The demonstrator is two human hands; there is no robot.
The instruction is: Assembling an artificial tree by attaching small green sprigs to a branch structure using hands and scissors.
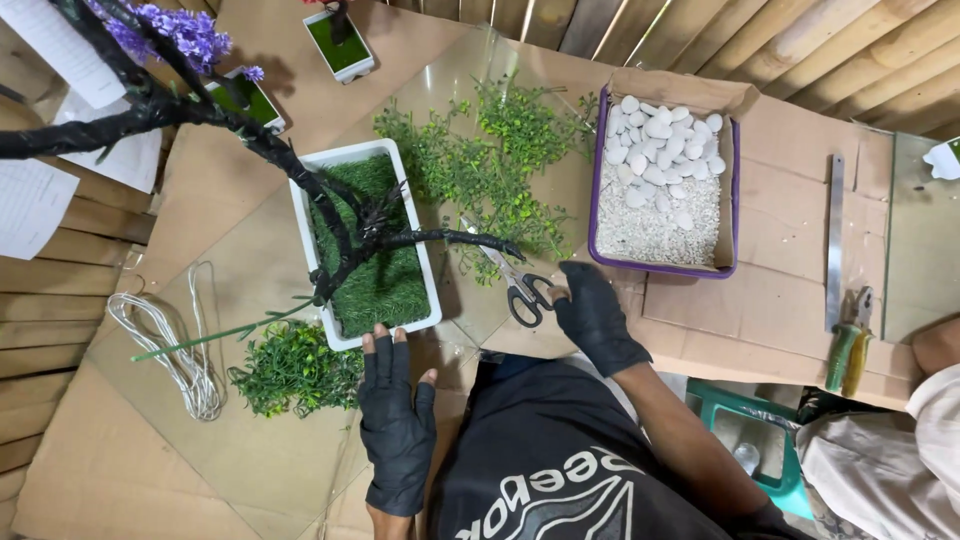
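My left hand, in a black fingerless glove, rests flat on the table with its fingertips against the near edge of a white rectangular planter filled with green artificial grass. A black wrapped artificial tree rises from the planter, with purple flowers on an upper branch. My right hand, in a black glove, lies next to the black handles of a pair of scissors on the table. Whether it grips them is unclear. Loose green foliage sprigs lie beyond the scissors.
A purple tray holds white pebbles and gravel. Another foliage clump and coiled white wire lie at left. A metal ruler and green-handled pliers lie at right. Two small white planters stand at the back. Another person's arm is at right.
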